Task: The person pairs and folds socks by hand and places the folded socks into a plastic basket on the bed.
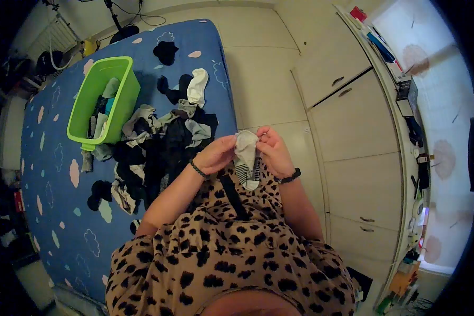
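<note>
A white sock (246,150) with grey stripes hangs between my two hands, in front of my body. My left hand (218,154) pinches its upper left edge. With closed fingers, my right hand (274,152) grips the upper right edge. Over my lap lies a dark strip (233,197), perhaps a strap or another sock. To the left, a mixed pile of socks (168,142), black, grey and white, spreads over the bed. One white sock (197,88) lies at the pile's far side, beside black ones.
A green plastic bin (75,118) with several socks inside stands on the blue patterned bed (63,210). A black sock (166,52) lies near the bed's far edge. White cabinets (353,126) line the right side, with small items along their top.
</note>
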A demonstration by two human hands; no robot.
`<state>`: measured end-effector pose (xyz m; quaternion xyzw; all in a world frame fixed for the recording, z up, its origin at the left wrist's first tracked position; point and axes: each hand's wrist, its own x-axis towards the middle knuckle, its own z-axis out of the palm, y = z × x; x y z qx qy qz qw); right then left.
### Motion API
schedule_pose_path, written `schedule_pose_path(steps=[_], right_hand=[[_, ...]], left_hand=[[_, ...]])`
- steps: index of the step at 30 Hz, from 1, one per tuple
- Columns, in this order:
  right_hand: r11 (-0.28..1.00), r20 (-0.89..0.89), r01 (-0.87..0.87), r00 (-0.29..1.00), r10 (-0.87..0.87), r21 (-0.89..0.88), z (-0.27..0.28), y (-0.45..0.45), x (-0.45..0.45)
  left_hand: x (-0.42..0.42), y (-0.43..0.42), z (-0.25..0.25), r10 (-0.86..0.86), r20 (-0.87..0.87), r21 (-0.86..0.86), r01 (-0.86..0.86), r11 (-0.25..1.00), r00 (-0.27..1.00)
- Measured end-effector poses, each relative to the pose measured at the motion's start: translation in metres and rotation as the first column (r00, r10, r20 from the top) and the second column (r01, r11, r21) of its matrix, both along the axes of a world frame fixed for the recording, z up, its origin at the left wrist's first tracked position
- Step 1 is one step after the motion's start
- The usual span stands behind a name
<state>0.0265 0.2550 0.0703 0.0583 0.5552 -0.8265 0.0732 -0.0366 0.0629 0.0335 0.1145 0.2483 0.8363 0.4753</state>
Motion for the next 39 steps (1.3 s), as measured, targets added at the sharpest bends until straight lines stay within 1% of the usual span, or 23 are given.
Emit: schedule_pose_path(steps=[2,6,8,9,10,11,12,13,14,15,17,18,20,21,23,27,29,30,32,33,34,36,39], right_hand=[[0.995,-0.027,-0.022,0.999,0.019,-0.093,0.000,0.000,-0.001],[0.994,-0.044,-0.081,0.996,0.078,-0.075,0.024,-0.005,0.001],[0.969,-0.045,-0.017,0.999,0.006,-0.247,0.032,-0.005,0.004],[0.968,-0.047,-0.014,0.999,0.002,-0.249,0.030,-0.003,0.006],[0.965,-0.077,-0.032,0.997,0.012,-0.259,0.026,-0.001,0.006],[0.962,-0.108,-0.050,0.994,0.022,-0.268,0.024,0.001,0.006],[0.962,-0.112,-0.047,0.994,0.018,-0.267,0.033,-0.001,0.007],[0.995,-0.055,-0.039,0.998,0.034,-0.093,0.048,-0.006,0.008],[0.999,-0.025,-0.034,0.999,0.034,-0.004,0.052,-0.009,0.008],[0.996,0.006,-0.035,0.999,0.035,0.084,0.055,-0.012,0.009],[0.987,-0.078,-0.053,0.995,0.066,0.152,0.053,-0.018,0.008],[0.987,-0.079,-0.052,0.995,0.065,0.151,0.053,-0.018,0.008],[0.980,-0.066,-0.071,0.994,0.085,0.187,0.052,-0.016,0.005],[0.980,-0.067,-0.070,0.994,0.084,0.187,0.054,-0.016,0.005],[0.974,-0.014,-0.114,0.993,0.119,0.197,0.060,-0.016,0.008],[0.965,-0.014,-0.112,0.993,0.118,0.237,0.057,-0.015,0.011],[0.991,-0.045,-0.110,0.993,0.113,0.078,0.056,-0.015,0.012],[0.991,-0.045,-0.111,0.992,0.115,0.079,0.055,-0.016,0.012],[0.997,-0.067,-0.076,0.995,0.075,-0.006,0.053,-0.018,0.014],[0.997,-0.065,-0.076,0.995,0.075,-0.005,0.049,-0.020,0.016],[0.996,-0.071,-0.069,0.995,0.065,-0.055,0.043,-0.021,0.016],[0.993,-0.079,-0.063,0.995,0.055,-0.102,0.041,-0.022,0.015],[0.987,-0.016,-0.029,1.000,0.027,-0.161,0.046,-0.025,0.015]], left_hand=[[0.004,0.000,0.018,-0.008,-0.086,-0.045,0.005,0.999,0.996],[0.000,-0.006,0.013,0.042,-0.072,0.011,-0.042,0.999,0.997],[0.001,-0.008,0.021,0.103,-0.036,0.114,-0.099,0.989,0.994],[0.004,-0.008,0.033,0.099,-0.039,0.112,-0.094,0.989,0.994],[0.009,-0.008,0.051,0.155,-0.017,0.052,-0.154,0.987,0.988],[0.012,-0.007,0.061,0.213,0.002,-0.009,-0.213,0.977,0.977],[0.011,-0.007,0.060,0.209,-0.002,-0.008,-0.209,0.978,0.978],[0.010,-0.008,0.059,0.217,-0.063,-0.036,-0.219,0.975,0.974],[0.010,-0.007,0.058,0.223,-0.124,-0.062,-0.232,0.971,0.967],[0.011,-0.007,0.060,0.219,-0.123,-0.063,-0.228,0.972,0.968],[0.014,-0.009,0.067,0.144,-0.287,-0.100,-0.179,0.979,0.947],[0.014,-0.011,0.066,0.143,-0.287,-0.101,-0.179,0.979,0.947],[0.008,-0.018,0.061,0.045,-0.337,-0.211,-0.122,0.970,0.940],[0.010,-0.018,0.069,0.044,-0.338,-0.211,-0.122,0.970,0.940],[0.020,-0.021,0.091,0.006,-0.441,-0.235,-0.122,0.964,0.898],[0.025,-0.023,0.078,0.022,-0.515,-0.254,-0.177,0.951,0.857],[0.021,-0.025,0.069,0.059,-0.575,-0.367,-0.321,0.873,0.816],[0.020,-0.023,0.066,0.060,-0.575,-0.367,-0.323,0.873,0.816],[0.021,-0.019,0.063,0.271,-0.212,-0.097,-0.297,0.950,0.939],[0.022,-0.020,0.065,0.272,-0.211,-0.097,-0.297,0.950,0.939],[0.023,-0.022,0.069,0.228,-0.083,-0.048,-0.232,0.971,0.970],[0.023,-0.021,0.072,0.173,0.039,0.014,-0.173,0.985,0.984],[0.022,-0.018,0.068,0.207,0.088,0.024,-0.210,0.977,0.974]])
